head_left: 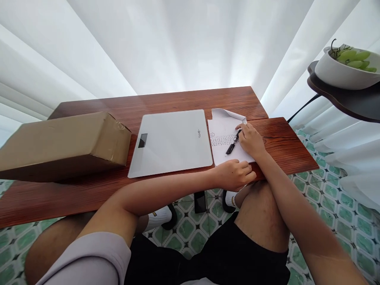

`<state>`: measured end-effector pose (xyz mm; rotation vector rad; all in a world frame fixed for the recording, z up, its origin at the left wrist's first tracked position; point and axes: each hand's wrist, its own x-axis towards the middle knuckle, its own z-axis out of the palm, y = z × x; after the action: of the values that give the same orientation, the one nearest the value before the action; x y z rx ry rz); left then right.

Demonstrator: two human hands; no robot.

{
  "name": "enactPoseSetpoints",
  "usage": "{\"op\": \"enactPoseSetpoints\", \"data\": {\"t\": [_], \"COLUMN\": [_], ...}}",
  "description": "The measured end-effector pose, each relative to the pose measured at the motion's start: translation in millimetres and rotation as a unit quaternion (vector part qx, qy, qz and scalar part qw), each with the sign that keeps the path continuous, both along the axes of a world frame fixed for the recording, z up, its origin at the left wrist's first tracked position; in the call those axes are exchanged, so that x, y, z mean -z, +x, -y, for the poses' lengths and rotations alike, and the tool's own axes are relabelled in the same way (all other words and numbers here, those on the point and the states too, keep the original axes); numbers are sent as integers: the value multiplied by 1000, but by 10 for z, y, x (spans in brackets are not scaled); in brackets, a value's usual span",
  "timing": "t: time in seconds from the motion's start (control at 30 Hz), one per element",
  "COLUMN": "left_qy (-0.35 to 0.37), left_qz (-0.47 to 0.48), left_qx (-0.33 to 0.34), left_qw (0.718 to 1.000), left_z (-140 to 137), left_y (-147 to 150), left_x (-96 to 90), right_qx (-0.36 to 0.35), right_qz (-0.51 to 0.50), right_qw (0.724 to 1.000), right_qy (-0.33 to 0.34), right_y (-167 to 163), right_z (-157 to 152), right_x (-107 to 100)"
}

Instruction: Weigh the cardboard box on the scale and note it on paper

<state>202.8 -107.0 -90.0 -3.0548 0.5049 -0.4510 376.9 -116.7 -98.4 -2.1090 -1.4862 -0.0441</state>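
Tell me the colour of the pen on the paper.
The pen looks mostly black; the head view shows it.

A right hand [251, 140] rests on handwritten sheets [219, 154] just right of a flat white scale [172, 144] on a wooden desk [192, 98], fingertips beside a black pen [230, 149]. The left hand [234, 174], fingers curled, is at the near right of the scale. A cardboard box [59, 134] stands to the scale's left; white curtains [178, 47] hang behind the scale. Well to its right, a white bowl [344, 74] of green grapes [354, 58] sits on a dark stand [341, 98].
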Motion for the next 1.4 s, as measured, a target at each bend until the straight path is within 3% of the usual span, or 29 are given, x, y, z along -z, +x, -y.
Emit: {"op": "enactPoseSetpoints", "data": {"t": [0.2,0.4,0.67,0.93,1.13,1.3,1.4], "left_qy": [47,88,137,197,303,324,312], "left_qz": [2,34,12,54,167,167,183], "left_qx": [19,100,146,94,13,-7,-69], "left_qw": [999,991,980,974,938,931,930], "left_z": [-1,6,-79,-329,-466,-566,-627], "left_y": [-20,-51,-213,-787,-1304,-1742,-2008], "left_x": [-25,-101,-242,-626,-703,-788,-795], "right_qx": [26,2,-31,-38,-50,-58,-53], "right_qz": [-35,-30,10,60,92,76,59], "right_qw": [999,996,995,991,989,990,992], "right_qy": [26,87,97,111,108,107,101], "right_y": [-87,-198,-362,-401,-438,-458,-462], "right_z": [-25,4,32,60,74,85,88], "right_x": [-31,-160,-187,-178,-153,-156,-163]}}
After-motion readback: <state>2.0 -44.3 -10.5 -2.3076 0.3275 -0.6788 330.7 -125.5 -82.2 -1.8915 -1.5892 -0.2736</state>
